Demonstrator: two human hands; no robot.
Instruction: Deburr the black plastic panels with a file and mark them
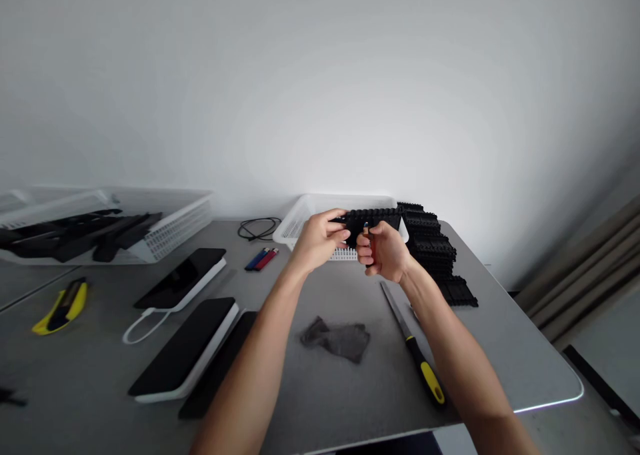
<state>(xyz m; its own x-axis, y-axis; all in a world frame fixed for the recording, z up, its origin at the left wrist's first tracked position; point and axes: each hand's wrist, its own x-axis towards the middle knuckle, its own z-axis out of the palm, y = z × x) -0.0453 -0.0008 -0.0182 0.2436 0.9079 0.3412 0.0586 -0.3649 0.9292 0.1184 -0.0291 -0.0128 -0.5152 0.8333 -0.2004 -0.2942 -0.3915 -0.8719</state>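
My left hand grips the left end of a black ribbed plastic piece, held up in front of a white basket. Closed around an orange lighter, my right hand keeps the lighter's metal top against or just before the piece's near face; I cannot tell if they touch. Whether a flame burns is unclear. Below the hands a dark grey cloth lies crumpled on the table. A file with a black and yellow handle rests beside my right forearm.
Stacked black plastic pieces stand right of the white basket. Blue and red lighters and a black cable lie left. Farther left are two black-topped white devices, a yellow-black tool and a larger basket with dark parts.
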